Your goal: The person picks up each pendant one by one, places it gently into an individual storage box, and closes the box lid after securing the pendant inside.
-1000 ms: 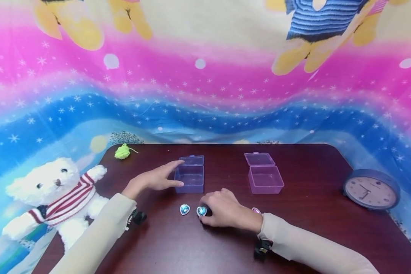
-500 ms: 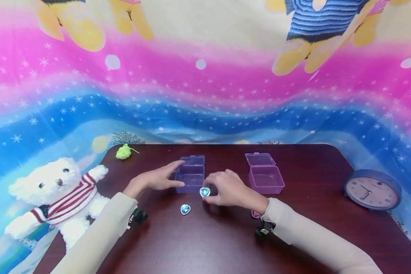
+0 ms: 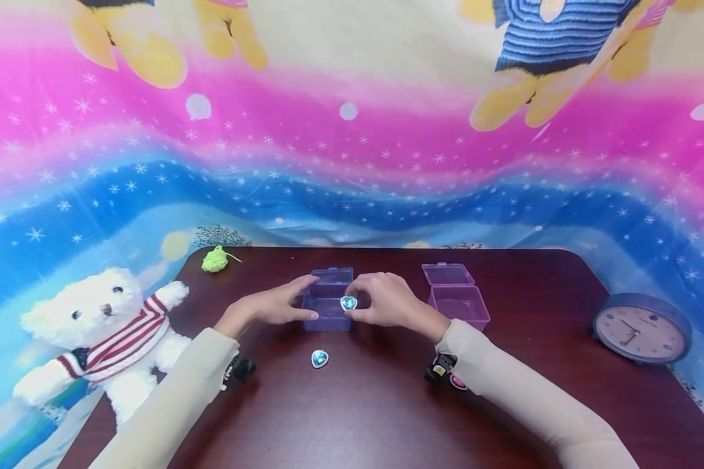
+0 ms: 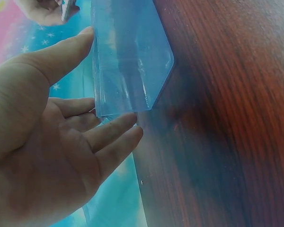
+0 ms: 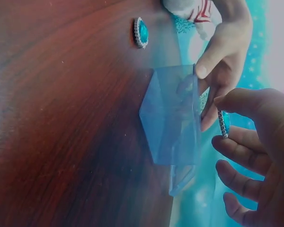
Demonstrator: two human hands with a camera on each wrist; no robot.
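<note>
Snowflake-printed cloth [image 3: 352, 169] in pink and blue hangs behind a dark reddish-brown worktop [image 3: 352, 417]. At the centre of the head view, the grip of the right hand [image 3: 390, 301] is drawn into a pinch, thumb and fingertip holding a blue heart gem [image 3: 349, 303] by its pale beaded edge; in the right wrist view its other fingers curve loosely. That gem is above the rim at the right end of a translucent blue box [image 3: 326, 323], apart from it, the lid [image 3: 332, 276] tipped back towards the top of the frame. Left of centre, the left hand [image 3: 272, 305] has its grip spread wide, thumb and fingers lightly touching the end of the box. Below the box, a second blue heart [image 3: 319, 358] lies on the worktop. Right of centre is a pink box [image 3: 459, 301], also with its lid back, and below it a pink ornament [image 3: 459, 383] shows partly hidden by the right sleeve [image 3: 528, 397]. Farther out, yellow-green yarn [image 3: 215, 260] lies at the worktop's far left corner, a white teddy bear [image 3: 117, 339] in a striped top leans at the lower left, and a round clock [image 3: 642, 329] sits at the right.
</note>
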